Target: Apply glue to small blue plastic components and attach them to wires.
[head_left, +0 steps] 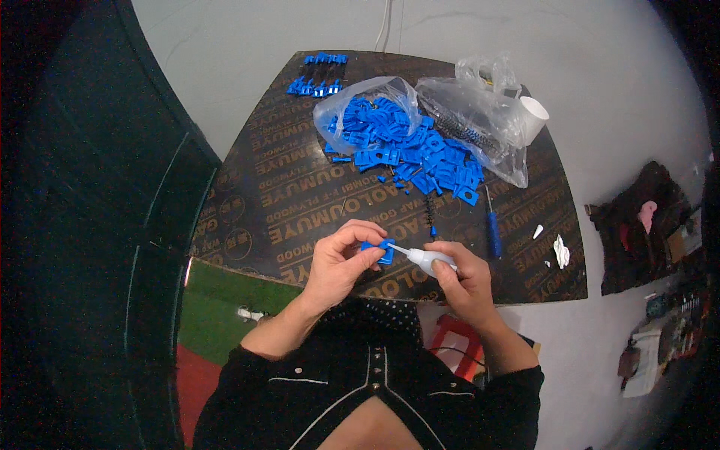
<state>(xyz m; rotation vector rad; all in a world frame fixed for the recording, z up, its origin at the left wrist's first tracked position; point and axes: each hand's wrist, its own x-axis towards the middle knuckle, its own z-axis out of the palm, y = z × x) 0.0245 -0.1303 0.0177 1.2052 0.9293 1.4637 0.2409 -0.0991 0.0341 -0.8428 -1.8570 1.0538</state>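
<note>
Between the thumb and fingers of my left hand is a small blue plastic part. My right hand grips a white squeeze bottle with a long thin nozzle, tilted so that its tip meets or nearly meets the blue part. Whether any liquid comes out is too small to see. Just beyond the bottle lies a dark spring-like rod with a blue end. Further off spreads a heap of loose blue plastic parts, some still inside a clear plastic bag.
A blue-handled screwdriver lies right of the rod. Behind it are a clear bag of dark springs and a white cup. Blue-ended assemblies sit in a row at the far left. Scraps of white paper rest near the right edge.
</note>
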